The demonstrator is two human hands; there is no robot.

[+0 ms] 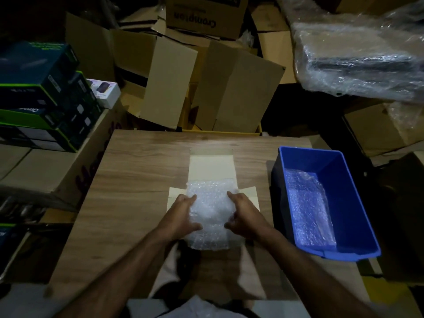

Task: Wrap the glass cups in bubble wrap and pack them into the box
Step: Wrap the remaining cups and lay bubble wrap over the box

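A wooden table [137,180] fills the centre of the frame. A blue plastic bin [358,203] sits at its right edge. At upper left stand stacked dark retail boxes with green trim [41,97]. Along the top lie piled, flattened cardboard cartons [229,88]. At upper right rests a plastic-wrapped bundle [358,56].

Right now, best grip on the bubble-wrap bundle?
Probably by its two long sides, coming from above with one hand on each. The bundle is soft, wide and sits over the open box, so a one-sided pinch would likely only lift loose wrap. The left hand and right hand already grip it that way.
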